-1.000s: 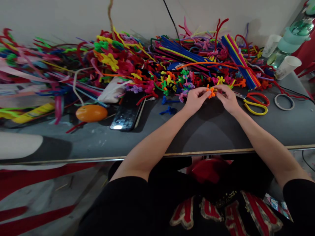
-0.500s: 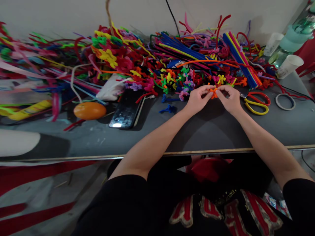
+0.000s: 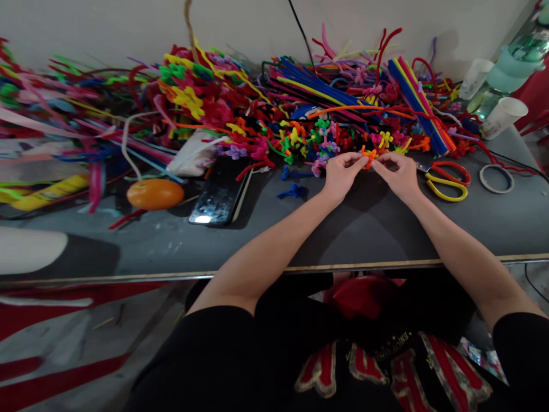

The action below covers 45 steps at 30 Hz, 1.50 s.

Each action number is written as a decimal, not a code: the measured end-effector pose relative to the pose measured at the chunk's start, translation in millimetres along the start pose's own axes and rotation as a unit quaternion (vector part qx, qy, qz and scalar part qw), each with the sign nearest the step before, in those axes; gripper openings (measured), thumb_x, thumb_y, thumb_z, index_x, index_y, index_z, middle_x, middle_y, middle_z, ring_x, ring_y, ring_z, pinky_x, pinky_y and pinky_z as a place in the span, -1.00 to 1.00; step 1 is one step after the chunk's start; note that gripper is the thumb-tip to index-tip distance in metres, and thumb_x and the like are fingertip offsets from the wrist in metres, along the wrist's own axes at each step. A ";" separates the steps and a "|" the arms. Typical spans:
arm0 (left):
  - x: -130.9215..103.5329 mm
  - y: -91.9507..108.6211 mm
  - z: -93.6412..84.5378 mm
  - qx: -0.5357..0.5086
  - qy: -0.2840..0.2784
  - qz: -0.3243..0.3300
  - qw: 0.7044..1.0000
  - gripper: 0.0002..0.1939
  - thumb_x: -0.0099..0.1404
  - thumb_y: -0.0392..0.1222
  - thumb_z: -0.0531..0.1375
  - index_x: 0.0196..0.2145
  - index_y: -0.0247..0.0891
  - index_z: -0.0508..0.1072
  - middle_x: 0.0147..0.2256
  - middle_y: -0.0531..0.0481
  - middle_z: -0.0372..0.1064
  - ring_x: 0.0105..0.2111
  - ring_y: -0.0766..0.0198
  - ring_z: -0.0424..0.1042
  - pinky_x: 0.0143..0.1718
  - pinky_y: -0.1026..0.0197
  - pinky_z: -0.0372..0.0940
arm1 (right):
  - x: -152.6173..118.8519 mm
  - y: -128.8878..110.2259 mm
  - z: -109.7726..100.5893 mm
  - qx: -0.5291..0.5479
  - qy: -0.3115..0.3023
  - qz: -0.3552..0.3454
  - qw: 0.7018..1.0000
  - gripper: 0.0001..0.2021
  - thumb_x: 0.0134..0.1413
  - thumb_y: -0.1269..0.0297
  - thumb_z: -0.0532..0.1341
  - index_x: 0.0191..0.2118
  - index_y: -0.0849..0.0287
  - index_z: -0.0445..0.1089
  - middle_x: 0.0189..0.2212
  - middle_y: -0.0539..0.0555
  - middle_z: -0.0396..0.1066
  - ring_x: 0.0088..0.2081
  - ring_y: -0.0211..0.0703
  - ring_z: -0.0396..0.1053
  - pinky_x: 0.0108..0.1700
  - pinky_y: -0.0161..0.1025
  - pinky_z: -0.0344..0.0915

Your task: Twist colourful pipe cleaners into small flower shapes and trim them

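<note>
Between my two hands is a small orange pipe-cleaner flower (image 3: 368,157), raised a little over the dark table. My left hand (image 3: 342,174) pinches it from the left with thumb and forefinger. From the right, my right hand (image 3: 400,174) pinches its other side, the fingertips of both hands close together. Behind them lies a heap of small pipe-cleaner flowers (image 3: 295,140) in many colours. A blue pipe-cleaner flower (image 3: 293,191) rests on the table, left of my left hand. Just beyond my right hand are scissors (image 3: 448,182) with one red and one yellow handle.
A phone (image 3: 219,194) and an orange oval object (image 3: 155,194) lie to the left. Bundled pipe cleaners (image 3: 418,106) lean on the heap. A grey tape ring (image 3: 496,178), paper cups (image 3: 505,116) and a green bottle (image 3: 510,71) stand at right. The table's front edge (image 3: 364,265) runs below my forearms.
Both hands have shifted slightly left, and the fingertips have moved a little on the orange flower, so more of it shows above them. The things on the table keep their places.
</note>
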<state>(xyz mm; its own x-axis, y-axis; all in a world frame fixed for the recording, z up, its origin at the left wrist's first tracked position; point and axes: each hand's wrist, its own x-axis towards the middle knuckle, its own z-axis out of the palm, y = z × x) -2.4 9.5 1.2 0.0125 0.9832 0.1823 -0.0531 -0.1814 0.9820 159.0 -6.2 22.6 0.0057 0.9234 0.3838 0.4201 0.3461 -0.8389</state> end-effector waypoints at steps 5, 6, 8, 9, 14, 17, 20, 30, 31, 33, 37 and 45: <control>-0.1 -4.7 2.2 0.003 0.001 0.037 0.999 -0.72 0.20 0.04 0.35 -0.38 -0.26 0.59 -0.42 -0.02 0.56 -0.42 0.33 0.47 -0.34 0.28 0.36 | 0.0 2.8 6.2 0.043 -0.011 0.055 0.998 -0.55 -0.03 -0.19 0.33 -0.41 0.18 0.53 -0.52 0.02 0.49 -0.53 -0.29 0.35 -0.47 -0.31 0.28; 0.4 -5.2 1.6 0.010 0.002 0.050 0.999 -0.72 0.21 0.04 0.34 -0.37 -0.26 0.59 -0.41 -0.02 0.56 -0.42 0.34 0.47 -0.34 0.28 0.37 | 0.5 3.5 6.7 0.062 -0.012 0.064 0.996 -0.54 -0.05 -0.21 0.34 -0.40 0.18 0.53 -0.52 0.02 0.49 -0.55 -0.29 0.35 -0.49 -0.31 0.28; 1.7 -5.8 -0.5 0.030 0.002 0.074 0.997 -0.71 0.22 0.05 0.33 -0.34 -0.25 0.60 -0.39 -0.02 0.57 -0.41 0.34 0.47 -0.32 0.28 0.37 | 1.4 4.4 6.6 0.089 -0.014 0.075 0.993 -0.53 -0.08 -0.21 0.36 -0.39 0.19 0.52 -0.52 0.02 0.49 -0.57 -0.30 0.35 -0.52 -0.31 0.29; 2.6 -5.8 -1.8 0.040 0.001 0.085 0.996 -0.71 0.23 0.06 0.33 -0.33 -0.25 0.60 -0.38 -0.03 0.57 -0.40 0.33 0.48 -0.32 0.27 0.37 | 1.7 4.5 6.1 0.091 -0.016 0.077 0.993 -0.54 -0.08 -0.19 0.37 -0.39 0.19 0.52 -0.52 0.02 0.50 -0.58 -0.30 0.35 -0.53 -0.31 0.30; 6.5 -7.4 -6.0 0.071 -0.015 0.116 0.991 -0.71 0.26 0.04 0.30 -0.35 -0.27 0.60 -0.36 -0.05 0.59 -0.39 0.31 0.49 -0.32 0.26 0.37 | 2.1 3.9 2.3 0.043 -0.022 0.058 0.997 -0.65 -0.03 -0.05 0.37 -0.43 0.20 0.52 -0.50 0.05 0.50 -0.48 -0.25 0.41 -0.52 -0.35 0.26; 6.8 -9.8 -6.0 0.103 -0.029 0.126 0.986 -0.73 0.30 0.01 0.28 -0.34 -0.27 0.60 -0.35 -0.06 0.59 -0.40 0.31 0.49 -0.38 0.27 0.34 | 2.1 2.7 0.6 0.031 -0.019 0.058 0.998 -0.70 -0.02 0.03 0.37 -0.46 0.20 0.50 -0.51 0.04 0.48 -0.47 -0.27 0.38 -0.51 -0.36 0.25; 4.7 -9.8 -6.1 0.141 -0.028 0.155 0.977 -0.77 0.31 -0.04 0.28 -0.31 -0.27 0.61 -0.33 -0.08 0.60 -0.37 0.29 0.50 -0.39 0.26 0.32 | 2.4 1.2 -0.1 0.036 -0.020 0.074 0.996 -0.75 -0.02 0.12 0.37 -0.49 0.21 0.48 -0.58 0.01 0.43 -0.53 -0.31 0.32 -0.51 -0.35 0.22; 0.6 1.4 -12.3 0.254 -0.064 0.282 0.923 -0.80 0.39 -0.07 0.23 -0.21 -0.19 0.63 -0.28 -0.05 0.61 -0.23 0.22 0.53 -0.16 0.13 0.40 | 2.4 -2.5 -0.4 0.079 -0.048 0.125 0.988 -0.87 -0.02 0.30 0.31 -0.52 0.18 0.46 -0.67 -0.06 0.37 -0.64 -0.36 0.27 -0.61 -0.39 0.14; 1.2 1.1 -12.7 0.263 -0.067 0.302 0.914 -0.77 0.41 -0.06 0.21 -0.21 -0.19 0.62 -0.28 -0.06 0.61 -0.22 0.21 0.53 -0.14 0.11 0.40 | 2.4 -3.6 -0.7 0.080 -0.049 0.129 0.987 -0.88 -0.02 0.31 0.31 -0.51 0.19 0.47 -0.68 -0.06 0.36 -0.65 -0.37 0.26 -0.62 -0.40 0.14; 1.8 0.1 -13.2 0.284 -0.074 0.344 0.892 -0.73 0.45 -0.05 0.15 -0.18 -0.20 0.62 -0.25 -0.09 0.61 -0.19 0.19 0.52 -0.09 0.06 0.39 | 2.7 -5.8 -1.3 0.086 -0.050 0.142 0.985 -0.88 -0.02 0.31 0.30 -0.51 0.19 0.46 -0.69 -0.08 0.34 -0.67 -0.39 0.23 -0.64 -0.41 0.12; 1.6 -0.9 -15.1 0.340 -0.088 0.413 0.841 -0.71 0.48 -0.10 0.09 -0.04 -0.20 0.58 -0.16 -0.11 0.59 -0.11 0.16 0.49 -0.01 0.00 0.37 | 4.2 -9.0 -1.9 0.121 -0.060 0.177 0.975 -0.85 -0.04 0.32 0.31 -0.54 0.20 0.42 -0.70 -0.09 0.32 -0.67 -0.39 0.25 -0.68 -0.44 0.11; 2.5 2.7 -19.3 0.399 -0.119 0.423 0.804 -0.64 0.51 -0.12 0.00 0.07 -0.18 0.51 -0.11 -0.12 0.55 -0.05 0.16 0.44 -0.01 0.02 0.39 | 4.4 -12.4 -0.7 0.166 -0.049 0.215 0.961 -0.83 -0.02 0.39 0.29 -0.56 0.21 0.37 -0.69 -0.11 0.30 -0.66 -0.41 0.25 -0.71 -0.47 0.09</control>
<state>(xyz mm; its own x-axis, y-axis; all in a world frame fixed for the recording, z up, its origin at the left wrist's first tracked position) -21.7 11.8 3.4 0.5056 0.4850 0.7135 0.5141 -0.8335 0.2024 154.5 -6.5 35.0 0.0225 0.9985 -0.0507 0.0847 -0.0525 -0.9950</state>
